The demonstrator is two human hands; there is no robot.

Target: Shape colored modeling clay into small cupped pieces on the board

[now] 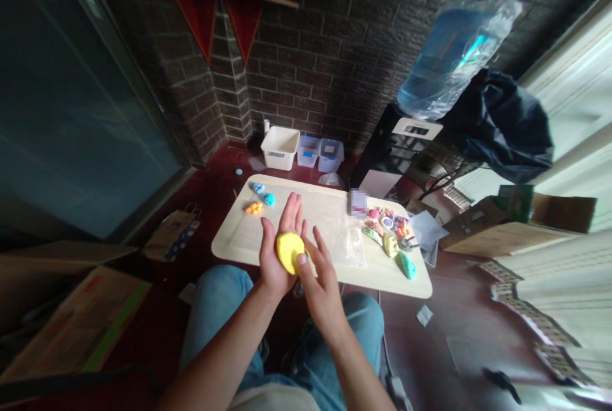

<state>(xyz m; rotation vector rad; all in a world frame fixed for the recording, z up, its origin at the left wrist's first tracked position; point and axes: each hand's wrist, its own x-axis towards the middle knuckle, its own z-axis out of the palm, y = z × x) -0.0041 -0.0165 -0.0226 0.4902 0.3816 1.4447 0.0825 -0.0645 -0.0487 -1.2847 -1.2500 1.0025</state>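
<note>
A flattened yellow disc of modelling clay (pixel 289 252) lies on the upturned palm of my left hand (pixel 273 266). The fingers of that hand stretch forward, and its thumb stands apart at the side. My right hand (pixel 321 274) comes in from the right, its thumb pressing on the disc's lower right edge and its fingers half bent beside it. Both hands are above the near edge of a small cream table (pixel 392 280). On the table's left part sit blue clay lumps (pixel 268 199) and an orange clay piece (pixel 254 208).
Bubble wrap (pixel 329 220) covers the table's middle. At its right end are a green clay lump (pixel 407 266), a pale yellow lump (pixel 391 245) and several colourful pieces. Behind stand a white bin (pixel 280 148) and a water dispenser (pixel 382 156). Cardboard boxes (pixel 76 322) flank both sides.
</note>
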